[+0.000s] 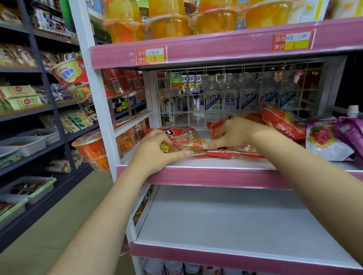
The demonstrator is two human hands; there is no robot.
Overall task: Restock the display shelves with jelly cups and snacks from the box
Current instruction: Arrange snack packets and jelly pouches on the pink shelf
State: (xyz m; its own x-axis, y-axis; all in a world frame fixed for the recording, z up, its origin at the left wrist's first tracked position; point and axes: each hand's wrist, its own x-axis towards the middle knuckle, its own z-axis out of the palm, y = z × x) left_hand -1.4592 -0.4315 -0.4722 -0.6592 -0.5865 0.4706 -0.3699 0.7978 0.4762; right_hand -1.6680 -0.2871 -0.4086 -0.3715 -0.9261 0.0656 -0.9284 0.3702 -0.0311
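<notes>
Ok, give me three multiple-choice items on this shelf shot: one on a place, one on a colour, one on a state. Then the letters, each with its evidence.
1. Where do the red snack packets lie?
A. on the middle shelf
B. on the floor
C. on the top shelf with the jelly cups

2. What colour is the front edge of the display shelves?
A. green
B. pink
C. black

3. What state is the lower shelf in?
A. packed with bottles
B. covered by a box
C. bare in the part that shows

Answers:
1. A: the packets rest on the middle shelf, under the left hand and right hand, whose fingers curl on them.
2. B: every shelf lip shows pink, as under the orange jelly cups.
3. C: only plain grey board shows there.
</notes>
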